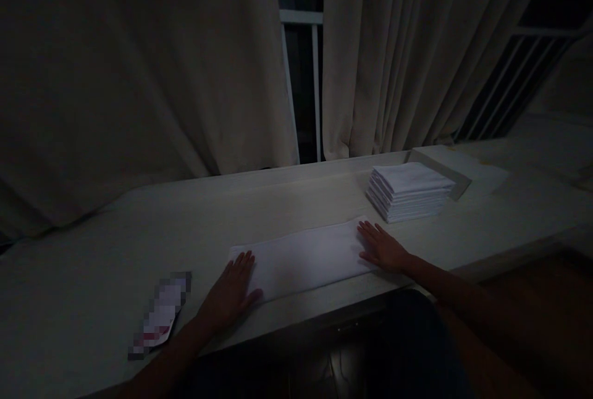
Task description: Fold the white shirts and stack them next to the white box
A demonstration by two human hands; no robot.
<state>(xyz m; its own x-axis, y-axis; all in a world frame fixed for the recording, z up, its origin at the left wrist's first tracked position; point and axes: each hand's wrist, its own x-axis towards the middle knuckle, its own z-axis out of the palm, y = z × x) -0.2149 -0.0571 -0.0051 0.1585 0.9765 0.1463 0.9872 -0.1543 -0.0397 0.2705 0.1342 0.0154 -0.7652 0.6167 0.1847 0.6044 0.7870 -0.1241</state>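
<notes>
L hand (230, 296): flat, palm down, fingers spread, pressing on L end of folded white cloth (303, 259); holds nothing. R hand (382, 247): flat, palm down, fingers spread, on R end of same cloth; holds nothing. Cloth: long narrow strip, laid flat across near part of table (92, 275), slightly diagonal, L end nearer the front edge, R end farther back; both ends under the hands. Stack of folded white cloths (409, 191): neat pile, many layers, beyond the R hand, near the cloth's R end but apart from it. Shallow box (445, 161): pale, just behind the stack and touching or nearly touching it; cannot tell which. Small flat packet (160, 315): whitish w/ red marks, blurred out, lies on table L of the L hand, near front edge, apart from cloth. Table: pale wood-look top, long, runs L to R under the window. Curtains (384, 53): pale, hanging behind table, parted at centre; window frame (301, 17) w/ white bars shows in the gap, dark outside. Room dim overall.
</notes>
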